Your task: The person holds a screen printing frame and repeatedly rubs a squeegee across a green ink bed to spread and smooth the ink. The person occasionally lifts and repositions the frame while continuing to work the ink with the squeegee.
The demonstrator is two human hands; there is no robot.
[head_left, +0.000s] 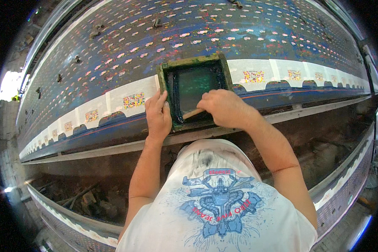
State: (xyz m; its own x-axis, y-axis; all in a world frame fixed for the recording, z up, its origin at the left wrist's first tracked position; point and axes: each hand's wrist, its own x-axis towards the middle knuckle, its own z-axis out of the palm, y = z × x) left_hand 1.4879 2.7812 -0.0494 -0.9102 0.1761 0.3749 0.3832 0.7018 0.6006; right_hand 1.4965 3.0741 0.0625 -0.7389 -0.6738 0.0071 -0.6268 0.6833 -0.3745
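A square screen-printing frame [193, 62] with paint-stained, greenish wooden sides lies on the row of white cut pieces along the table's near edge. Dark ink lines the inside of its mesh [194, 86]. My left hand [158, 115] grips the frame's left side near its front corner, fingers along the outside. Closed over the front right part of the frame, my right hand [227, 110] holds a squeegee [193, 113] with a pale wooden edge, slanting down to the front left inside corner. The squeegee's blade is mostly hidden.
White cut pieces [134, 100] with multicoloured prints run along the long, ink-spotted table [189, 25] on both sides. A rail [126, 152] borders its near edge. Behind me, a second printing table [71, 227] stands across a dark gap with rubble [90, 199].
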